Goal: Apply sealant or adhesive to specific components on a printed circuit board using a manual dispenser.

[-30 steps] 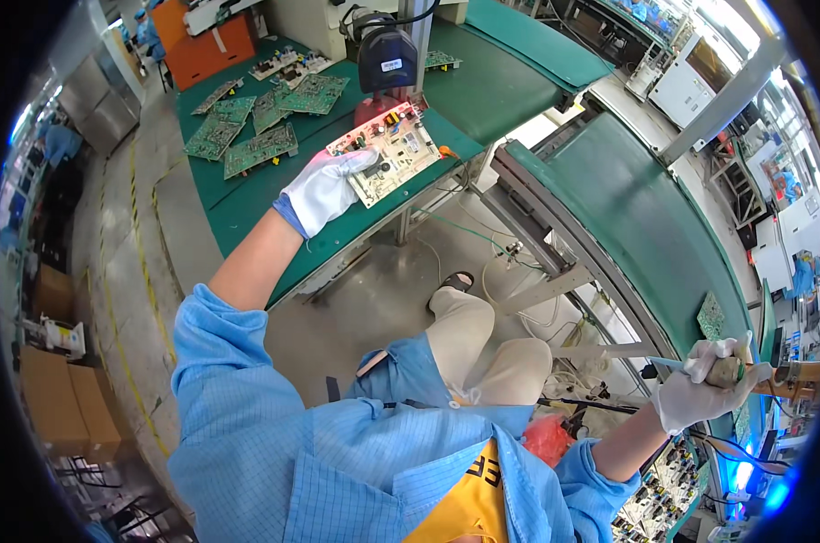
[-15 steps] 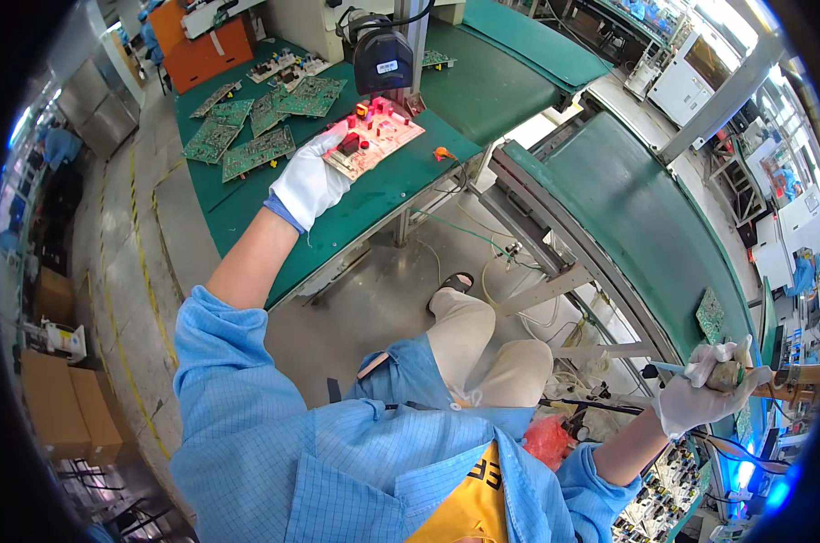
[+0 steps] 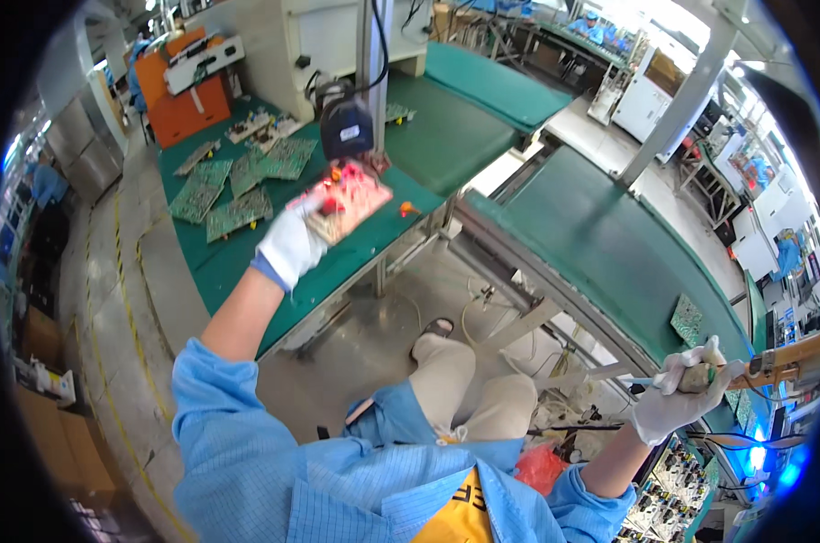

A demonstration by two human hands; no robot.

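My left hand (image 3: 290, 246), in a white glove, grips the near left edge of a circuit board (image 3: 360, 206). Red light falls on the board's parts from a black scanner (image 3: 347, 129) mounted on a post just above. Out to the right, my right hand (image 3: 674, 405), also gloved, is closed around a greyish roundish thing (image 3: 697, 378) whose kind I cannot make out. A thin pale stick (image 3: 641, 381) juts out on the left of that hand. Another green circuit board (image 3: 687, 319) lies on the conveyor belt (image 3: 600, 244) just beyond it.
Several circuit boards (image 3: 238, 215) lie on the green table (image 3: 197, 285) left of the scanner. An orange box (image 3: 189, 113) stands at its far end. Right of my right hand is a wooden bar (image 3: 795, 351). More boards with parts (image 3: 671, 493) sit below that hand.
The whole view has shifted, so most things appear farther left. The board in my left hand stays beneath the red light and looks blurred now. Both hands keep their hold.
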